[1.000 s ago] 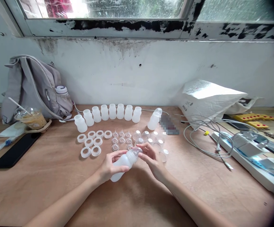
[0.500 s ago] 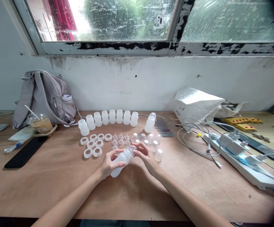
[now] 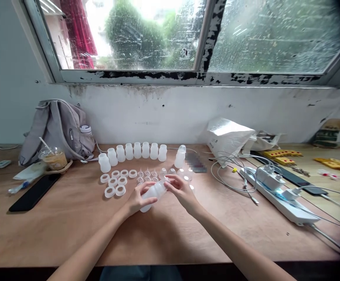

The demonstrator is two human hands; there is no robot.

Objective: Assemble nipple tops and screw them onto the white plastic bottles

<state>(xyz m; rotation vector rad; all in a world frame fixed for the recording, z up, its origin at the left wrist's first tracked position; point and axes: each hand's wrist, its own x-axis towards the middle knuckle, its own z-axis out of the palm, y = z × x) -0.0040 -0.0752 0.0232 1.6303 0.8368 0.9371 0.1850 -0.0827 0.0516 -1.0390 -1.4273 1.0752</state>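
**Pale wall [image 3: 146, 113] and window [image 3: 146, 43] over a wooden table [image 3: 158, 242]**

Far left sits a grey backpack [image 3: 51, 127]. White rings [image 3: 120, 194] lie left of centre, below a curved row of open bottles [image 3: 137, 150]. At centre, the left hand's [image 3: 137, 199] grip is clamped around a tilted bottle [image 3: 153, 192]; the right hand's [image 3: 183, 192] grip pinches its clear top [image 3: 163, 182]. Above the right hand stands a capped bottle [image 3: 179, 158]; at right lies a power strip [image 3: 293, 208].

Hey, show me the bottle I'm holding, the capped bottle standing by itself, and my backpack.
Held bottle [image 3: 154, 192]: head view, on its whitish body.
Standing capped bottle [image 3: 179, 159]: head view, on the middle of its body.
Backpack [image 3: 63, 128]: head view, on its grey fabric.
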